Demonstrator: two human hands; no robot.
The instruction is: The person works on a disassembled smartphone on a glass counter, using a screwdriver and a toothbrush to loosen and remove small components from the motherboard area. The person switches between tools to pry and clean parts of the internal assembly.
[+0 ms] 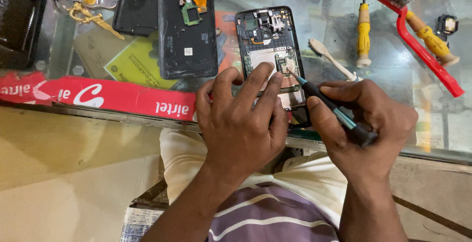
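Gripping a screwdriver (334,112), right hand (366,124); left hand (241,119) flat-pressing phone (270,45) on glass counter (393,65)

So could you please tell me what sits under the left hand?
The left hand rests on an opened phone, fingers on its lower board. The phone's bottom part is covered by both hands, so it cannot be seen.

The opened phone (272,50) shows a black frame, a green board and pale metal shields, and the screwdriver (330,108) over it is black with a teal band. On the glass table (388,60) lie a yellow-handled screwdriver (363,28), a red brush (420,45) with grey bristles, a cream toothbrush (332,60), golden scissors (91,16) and a black back cover (187,30). A red strip (98,97) with white lettering lines the table's edge, and the shirt (275,217) is striped purple and white.
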